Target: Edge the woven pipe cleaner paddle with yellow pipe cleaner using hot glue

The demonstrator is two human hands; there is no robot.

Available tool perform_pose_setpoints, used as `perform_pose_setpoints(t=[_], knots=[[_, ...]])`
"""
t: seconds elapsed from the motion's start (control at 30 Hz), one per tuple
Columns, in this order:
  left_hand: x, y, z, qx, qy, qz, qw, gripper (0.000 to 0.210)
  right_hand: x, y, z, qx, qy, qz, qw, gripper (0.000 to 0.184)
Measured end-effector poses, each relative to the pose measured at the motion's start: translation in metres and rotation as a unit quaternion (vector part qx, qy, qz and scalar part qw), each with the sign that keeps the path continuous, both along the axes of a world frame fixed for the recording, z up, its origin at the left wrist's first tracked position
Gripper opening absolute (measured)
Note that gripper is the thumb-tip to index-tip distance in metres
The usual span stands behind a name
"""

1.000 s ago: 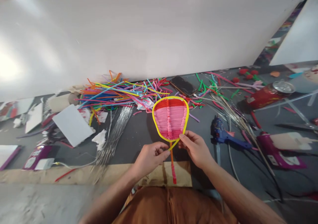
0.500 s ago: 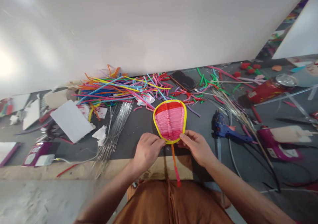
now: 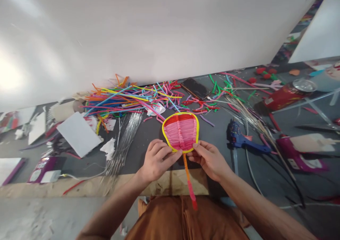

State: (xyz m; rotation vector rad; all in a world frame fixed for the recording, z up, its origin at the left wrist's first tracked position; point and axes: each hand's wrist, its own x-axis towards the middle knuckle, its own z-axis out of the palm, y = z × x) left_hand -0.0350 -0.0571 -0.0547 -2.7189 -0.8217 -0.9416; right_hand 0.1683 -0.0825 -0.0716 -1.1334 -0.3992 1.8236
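Between my hands is a pipe-cleaner fan (image 3: 172, 130), its rounded face pink and red with a yellow rim. A ridge runs down the middle of the face. Its thin orange and pink handle (image 3: 188, 181) hangs toward my lap. My left hand (image 3: 159, 159) pinches the lower left rim, the thumb stretched along the bottom edge near the handle. At the lower right rim, my right hand (image 3: 208, 159) grips with thumb on top and fingers curled beneath, so those fingertips are partly hidden.
A heap of coloured pipe cleaners (image 3: 114, 100) lies behind, near a phone (image 3: 196, 88). Bare wires (image 3: 127, 135) and a white card (image 3: 79, 134) are at left. To the right are a blue glue gun (image 3: 244, 142), a red can (image 3: 288, 94) and scissors (image 3: 318, 127).
The fan's face has tilted flatter and its handle end has swung toward my lap. My left thumb has slid right along the bottom rim. The right hand keeps its grip.
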Motion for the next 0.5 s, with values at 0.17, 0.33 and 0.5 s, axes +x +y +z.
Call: perform_pose_setpoints(t=[0.17,0.33,0.5], knots=[[0.005,-0.002,-0.007,-0.030,-0.032,-0.011,0.999,0.019,-0.004,0.000,0.003,-0.002,0.016,-0.018,1.000,0.031],[0.005,0.000,-0.004,0.010,-0.026,0.000,1.000,0.016,-0.008,0.002,0.008,-0.008,0.038,-0.024,0.999,0.031],[0.002,0.009,0.013,0.052,0.002,-0.037,0.998,0.016,-0.011,0.000,0.014,-0.017,0.066,-0.022,0.997,0.030]])
